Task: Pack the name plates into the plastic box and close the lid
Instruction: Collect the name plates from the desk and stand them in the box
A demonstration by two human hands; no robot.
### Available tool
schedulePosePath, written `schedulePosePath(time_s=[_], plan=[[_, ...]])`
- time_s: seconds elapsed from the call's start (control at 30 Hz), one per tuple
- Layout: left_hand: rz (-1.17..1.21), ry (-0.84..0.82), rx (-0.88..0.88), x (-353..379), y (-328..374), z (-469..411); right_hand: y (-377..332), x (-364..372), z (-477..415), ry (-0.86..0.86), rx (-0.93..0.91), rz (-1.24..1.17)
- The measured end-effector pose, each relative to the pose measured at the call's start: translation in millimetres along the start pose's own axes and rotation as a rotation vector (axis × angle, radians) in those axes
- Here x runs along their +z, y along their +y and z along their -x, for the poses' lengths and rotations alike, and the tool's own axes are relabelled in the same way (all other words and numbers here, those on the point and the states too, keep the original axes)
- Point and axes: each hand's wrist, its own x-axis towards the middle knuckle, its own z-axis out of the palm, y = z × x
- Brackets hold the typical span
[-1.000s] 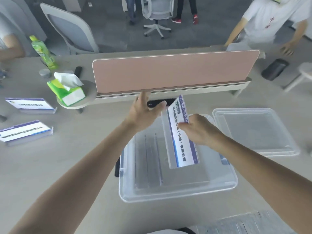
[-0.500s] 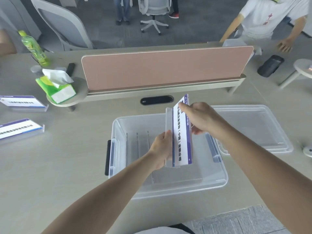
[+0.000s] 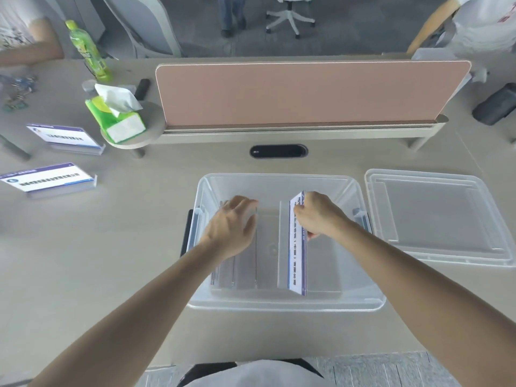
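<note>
Fingers (image 3: 300,212) of right hand (image 3: 318,216) pinched on far upper edge of a name plate (image 3: 296,247), held upright on its long edge inside the plastic box (image 3: 279,181), right of box centre, printed face toward the box's right wall. Fingers (image 3: 243,203) of left hand (image 3: 231,230) loosely spread and curved, gripping nothing, resting over the clear plates (image 3: 243,263) already stood on edge along the box's left side; contact with their top edges likely, hard to confirm. Bare box floor between that row and the held plate. Both forearms reaching in over the box's near rim.

Box open, on the table (image 3: 125,247), black latch handle (image 3: 183,233) on its left end wall. Lid (image 3: 435,216) lying flat just right of the box, apart from it, inner side up. Two more name plates left of the box, well apart from it: nearer name plate (image 3: 49,180) and farther name plate (image 3: 65,136), both printed side up. Oval black cable port (image 3: 278,151) just beyond the box. Pink divider screen (image 3: 307,93) standing beyond the port. Green tissue pack (image 3: 117,115) beyond the box and to its left, on a small round shelf (image 3: 150,129) at the divider's left end; green bottle (image 3: 88,51) farther still. Dark case (image 3: 495,106) far beyond the lid, to the right.
</note>
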Motion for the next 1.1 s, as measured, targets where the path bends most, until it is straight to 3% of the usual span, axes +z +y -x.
schedulePosePath(time_s=[0.07, 0.17, 0.33, 0.4, 0.57, 0.77, 1.1], plan=[[-0.193, 0.064, 0.087, -5, -16, 3, 1, 9, -9, -0.051, -0.004, 0.013], [-0.393, 0.178, 0.085, -13, -32, 9, 1, 22, -24, -0.081, 0.028, -0.01], [-0.604, -0.055, -0.22, -16, -60, 12, -3, 42, -50, -0.149, 0.066, -0.031], [-0.572, -0.108, -0.293, -15, -70, 11, -8, 46, -55, -0.141, 0.083, -0.026], [-0.119, -0.054, -0.421, -11, -77, 12, -13, 58, -60, -0.173, 0.086, 0.013], [-0.156, -0.059, -0.43, -11, -74, 11, -4, 67, -66, -0.1, 0.02, -0.072], [-0.209, -0.057, -0.435, -11, -72, 10, -11, 75, -75, -0.095, -0.038, -0.005]])
